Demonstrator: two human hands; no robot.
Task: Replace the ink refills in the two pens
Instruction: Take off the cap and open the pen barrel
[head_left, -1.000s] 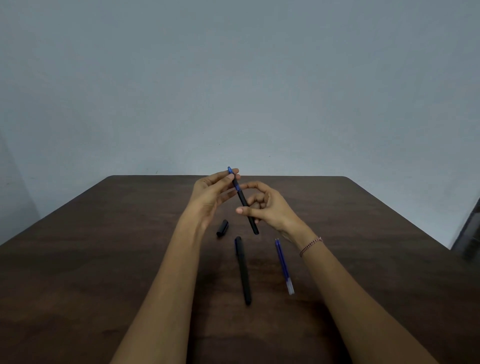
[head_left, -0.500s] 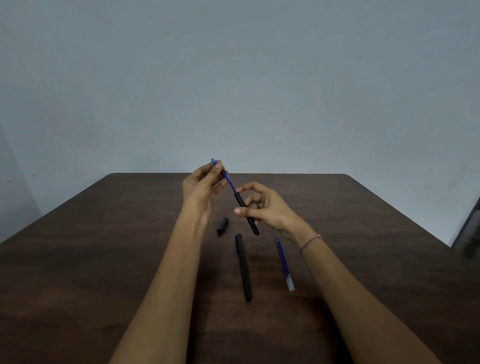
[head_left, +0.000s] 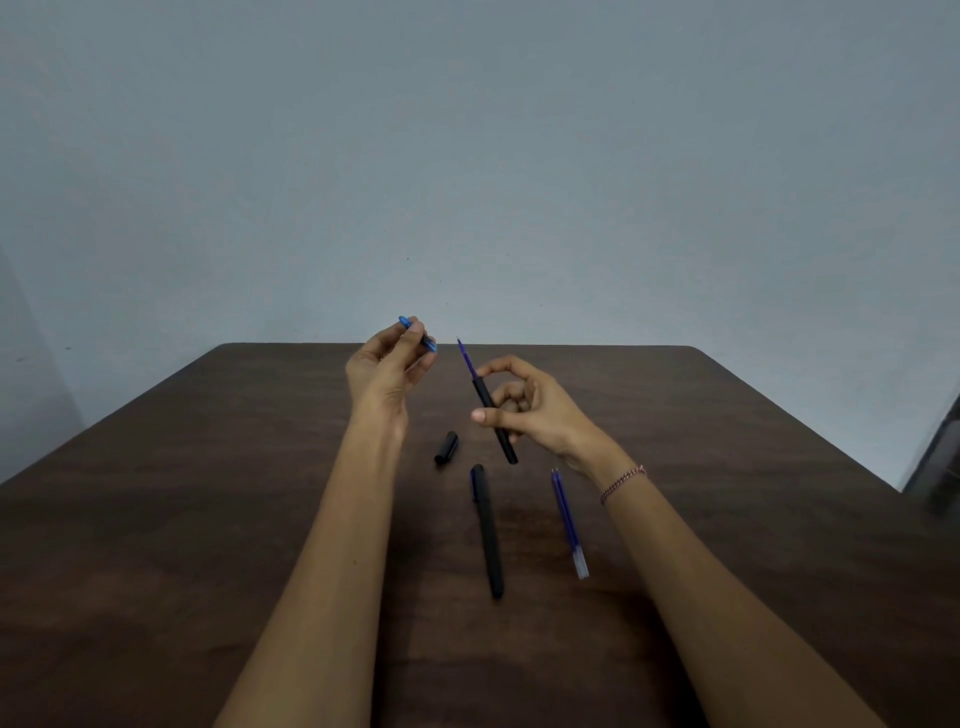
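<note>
1. The bench (head_left: 208, 519) carries all I am not holding, in the middle of the frame.
2. The second pen (head_left: 488, 535), lower centre, lies whole on it. I judge its swap is all to do.
3. The first pen's barrel (head_left: 496, 421) is gripped in my right fingers (head_left: 504, 364), centre frame, tilted up and left.
4. The spare refills (head_left: 569, 519), two as far as I can tell, lie unused right of the second pen.
5. The old refill (head_left: 467, 361) pokes from the barrel's top, not yet drawn out.
6. The cap (head_left: 447, 447) is off, on the bench left of the barrel's lower end.
7. The blue tip (head_left: 415, 332) is unscrewed, pinched in my left fingers (head_left: 410, 345), upper left of centre. By my reckoning only the opening is done.
</note>
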